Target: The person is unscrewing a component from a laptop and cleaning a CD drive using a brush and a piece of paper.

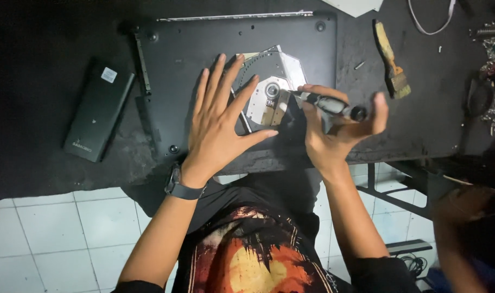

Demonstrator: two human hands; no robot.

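A dark laptop base (204,43) lies bottom-up on a black work table (41,135). A silver optical drive (272,92) rests on it, its metal underside showing. My left hand (220,122) lies flat with fingers spread, pressing on the laptop and the drive's left edge; a dark watch sits on that wrist. My right hand (334,133) grips a black-handled screwdriver (334,106), its tip resting on the drive near its centre.
A black rectangular battery pack (98,111) lies left of the laptop. A paintbrush (391,59) and a small screw (359,65) lie to the right. Cables and metal parts (492,70) crowd the far right edge. White floor tiles (52,228) show below the table.
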